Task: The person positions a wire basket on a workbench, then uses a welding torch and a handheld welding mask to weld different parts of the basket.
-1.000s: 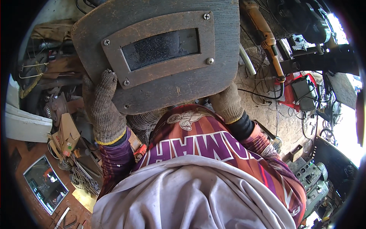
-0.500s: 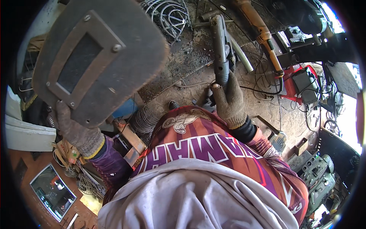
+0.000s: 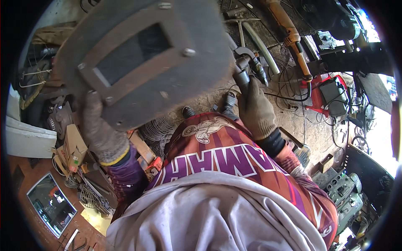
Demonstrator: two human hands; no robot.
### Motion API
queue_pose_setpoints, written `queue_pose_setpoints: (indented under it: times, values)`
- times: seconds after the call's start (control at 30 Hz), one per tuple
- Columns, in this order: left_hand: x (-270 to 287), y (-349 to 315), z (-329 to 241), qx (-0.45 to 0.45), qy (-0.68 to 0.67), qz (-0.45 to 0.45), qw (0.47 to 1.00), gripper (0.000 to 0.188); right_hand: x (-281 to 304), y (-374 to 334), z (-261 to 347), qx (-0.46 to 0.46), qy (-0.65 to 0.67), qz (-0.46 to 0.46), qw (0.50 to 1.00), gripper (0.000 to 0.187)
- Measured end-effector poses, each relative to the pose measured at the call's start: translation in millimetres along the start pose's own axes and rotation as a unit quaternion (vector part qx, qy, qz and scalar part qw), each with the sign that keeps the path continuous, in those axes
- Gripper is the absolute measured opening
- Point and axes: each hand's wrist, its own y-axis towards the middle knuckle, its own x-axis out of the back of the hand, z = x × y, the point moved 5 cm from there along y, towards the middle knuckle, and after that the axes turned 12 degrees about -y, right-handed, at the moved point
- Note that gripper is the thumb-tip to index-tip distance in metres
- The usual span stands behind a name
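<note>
A dark welding shield (image 3: 197, 79) with a framed dark viewing window (image 3: 133, 54) fills the upper left. My left hand (image 3: 98, 123), in a knitted grey glove, grips its lower left edge, the thumb lying over the front. My right hand (image 3: 257, 108), gloved the same way, is closed around a grey cylindrical tool (image 3: 241, 79) right of the shield. The shield hides part of that tool's far end, so its exact kind is unclear. A pointed black piece (image 3: 260, 73) lies just beyond the right fingers.
Beyond the right hand are a chipping hammer (image 3: 241, 31), a pale pipe (image 3: 263, 48) and an orange angle grinder (image 3: 289, 35). A grey box (image 3: 333, 93) with cables sits in a red holder (image 3: 320, 106). Coiled wire (image 3: 157, 134) lies left of my feet; an engine-like block (image 3: 347, 196) stands lower right.
My left hand has carried the shield to the right, toward the tool in my right hand. The tool has tilted, so less of its length shows. Both hands keep their grip.
</note>
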Motion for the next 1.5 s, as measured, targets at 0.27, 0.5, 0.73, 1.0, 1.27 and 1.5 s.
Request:
queue_pose_setpoints:
  times: [0.27,0.5,0.73,1.0,1.27,1.5]
  values:
    - [-40,-30,29,0.059,0.114,0.056,0.99,0.058,-18,-12,-12,0.174,-0.074,-0.023,0.982,0.037]
    - [-35,-25,32,0.07,0.092,0.075,0.99,0.051,-28,-19,-14,0.194,-0.103,-0.103,0.97,0.026]
    - [-42,-25,28,0.096,0.056,0.072,0.991,0.043,-12,-19,1,0.222,-0.122,-0.09,0.963,0.033]
    - [-28,-22,29,0.056,0.127,0.072,0.988,0.035,-15,-11,-4,0.237,-0.162,-0.163,0.944,0.032]
    - [-34,-10,26,-0.027,0.221,0.117,0.968,0.04,-11,3,-1,0.218,-0.108,-0.101,0.965,0.038]
    - [14,12,8,-0.003,0.089,0.053,0.995,0.033,-25,10,-31,-0.079,0.367,-0.041,0.926,0.047]
